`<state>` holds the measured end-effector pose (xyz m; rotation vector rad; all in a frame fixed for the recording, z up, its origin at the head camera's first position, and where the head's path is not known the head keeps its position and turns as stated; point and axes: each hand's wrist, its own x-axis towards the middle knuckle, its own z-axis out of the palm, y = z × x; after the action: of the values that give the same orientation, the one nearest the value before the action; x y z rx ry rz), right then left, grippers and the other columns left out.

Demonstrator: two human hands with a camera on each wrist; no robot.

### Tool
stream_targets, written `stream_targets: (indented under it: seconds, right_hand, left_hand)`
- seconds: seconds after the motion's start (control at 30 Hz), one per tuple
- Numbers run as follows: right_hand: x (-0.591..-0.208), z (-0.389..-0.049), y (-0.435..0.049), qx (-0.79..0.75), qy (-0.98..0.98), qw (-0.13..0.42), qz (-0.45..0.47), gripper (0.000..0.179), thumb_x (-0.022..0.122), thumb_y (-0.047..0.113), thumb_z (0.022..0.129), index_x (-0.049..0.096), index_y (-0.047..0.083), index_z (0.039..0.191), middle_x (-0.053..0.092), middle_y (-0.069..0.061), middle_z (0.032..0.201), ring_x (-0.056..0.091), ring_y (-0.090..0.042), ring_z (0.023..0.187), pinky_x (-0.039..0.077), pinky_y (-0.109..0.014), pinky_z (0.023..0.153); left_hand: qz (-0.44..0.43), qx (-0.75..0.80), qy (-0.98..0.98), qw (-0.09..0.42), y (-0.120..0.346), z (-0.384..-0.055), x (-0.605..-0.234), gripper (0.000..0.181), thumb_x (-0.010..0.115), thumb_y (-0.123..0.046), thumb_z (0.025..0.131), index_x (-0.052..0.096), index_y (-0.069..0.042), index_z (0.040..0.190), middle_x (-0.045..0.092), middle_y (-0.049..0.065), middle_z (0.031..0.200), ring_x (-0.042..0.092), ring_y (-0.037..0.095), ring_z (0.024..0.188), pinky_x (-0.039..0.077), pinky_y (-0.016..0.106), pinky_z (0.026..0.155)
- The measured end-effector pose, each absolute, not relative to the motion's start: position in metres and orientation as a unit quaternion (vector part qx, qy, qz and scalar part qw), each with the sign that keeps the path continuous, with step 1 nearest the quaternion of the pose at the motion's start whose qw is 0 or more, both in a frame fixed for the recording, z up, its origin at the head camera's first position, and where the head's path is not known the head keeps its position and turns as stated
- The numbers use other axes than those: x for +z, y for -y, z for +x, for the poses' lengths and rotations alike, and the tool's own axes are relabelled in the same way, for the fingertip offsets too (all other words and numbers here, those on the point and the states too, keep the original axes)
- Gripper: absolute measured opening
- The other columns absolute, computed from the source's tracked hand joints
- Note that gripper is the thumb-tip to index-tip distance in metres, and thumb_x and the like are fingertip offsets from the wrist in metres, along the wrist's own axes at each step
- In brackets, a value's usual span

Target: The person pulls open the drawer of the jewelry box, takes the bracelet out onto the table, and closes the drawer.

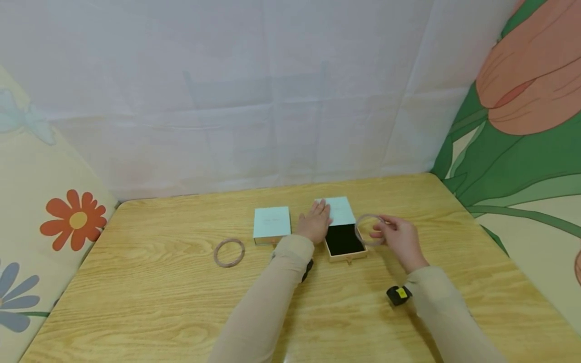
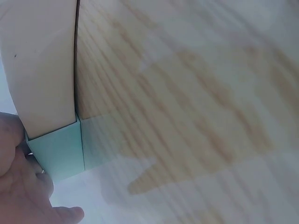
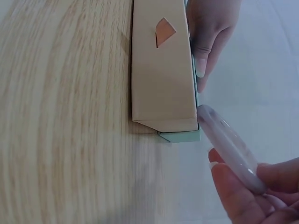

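My right hand [image 1: 399,239] pinches a pale, translucent bangle [image 1: 356,233] between thumb and fingers. In the right wrist view the bangle [image 3: 229,144] is tilted, its near end close to the corner of a box drawer [image 3: 163,79]. That drawer, black inside [image 1: 345,240], is pulled out of a mint-green jewelry box sleeve [image 1: 341,210]. On the sleeve's left part rests my left hand [image 1: 314,222], fingers extended. In the left wrist view, the hand [image 2: 23,186] lies against the mint sleeve [image 2: 60,151].
A second mint-green box [image 1: 272,222], closed, stands left of the left hand. Farther left, another bangle [image 1: 229,253] lies flat on the wood-grain table [image 1: 150,292]. Behind the table hangs a white cloth [image 1: 227,101]; flowered panels flank both sides.
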<state>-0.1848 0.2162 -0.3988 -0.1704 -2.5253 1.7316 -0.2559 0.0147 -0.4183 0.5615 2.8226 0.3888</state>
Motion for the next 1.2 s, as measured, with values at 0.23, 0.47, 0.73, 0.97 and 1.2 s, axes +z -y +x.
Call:
stream_targets:
  seconds: [0.23,0.47,0.73,0.97,1.2]
  right_hand:
    - [-0.4,-0.186,-0.219,0.569,0.818,0.05,-0.069,0.041,0.047,0.005,0.102,0.042,-0.021,0.133,0.064,-0.032,0.103,0.064,0.004,0.066,0.056,-0.021,0.067]
    - [-0.401,-0.188,-0.221,0.569,0.815,0.069,-0.086,0.039,0.045,0.005,0.102,0.044,-0.02,0.132,0.064,-0.032,0.105,0.064,0.005,0.065,0.055,-0.017,0.066]
    - [-0.403,-0.19,-0.223,0.581,0.806,0.066,-0.094,0.041,0.046,0.006,0.102,0.041,-0.021,0.133,0.065,-0.03,0.103,0.064,0.005,0.066,0.055,-0.018,0.068]
    - [-0.407,-0.191,-0.224,0.577,0.809,0.062,-0.098,0.041,0.045,0.007,0.103,0.041,-0.021,0.133,0.063,-0.032,0.106,0.065,0.003,0.068,0.055,-0.018,0.068]
    - [-0.413,-0.193,-0.226,0.556,0.823,0.059,-0.102,0.041,0.044,0.009,0.104,0.042,-0.02,0.133,0.061,-0.034,0.11,0.065,0.004,0.068,0.055,-0.018,0.064]
  left_hand:
    - [0.194,0.131,-0.964,0.124,-0.014,-0.253,-0.413,0.053,0.027,-0.033,0.108,0.016,-0.015,0.157,0.005,-0.001,0.163,0.0,0.014,0.148,0.016,0.051,0.116]
    - [0.191,0.131,-0.964,0.131,-0.014,-0.255,-0.414,0.054,0.026,-0.033,0.107,0.013,-0.017,0.157,0.001,-0.003,0.163,-0.003,0.012,0.147,0.014,0.051,0.117]
    - [0.194,0.13,-0.964,0.123,-0.014,-0.252,-0.412,0.053,0.026,-0.033,0.108,0.016,-0.015,0.157,0.005,-0.001,0.163,0.0,0.014,0.148,0.016,0.052,0.116]
    - [0.193,0.128,-0.964,0.126,-0.014,-0.256,-0.416,0.053,0.026,-0.033,0.108,0.015,-0.016,0.157,0.003,-0.002,0.163,-0.002,0.013,0.147,0.016,0.052,0.116]
    - [0.191,0.131,-0.965,0.124,-0.015,-0.259,-0.42,0.053,0.027,-0.034,0.107,0.016,-0.016,0.157,0.003,-0.003,0.162,-0.001,0.013,0.147,0.015,0.052,0.116]
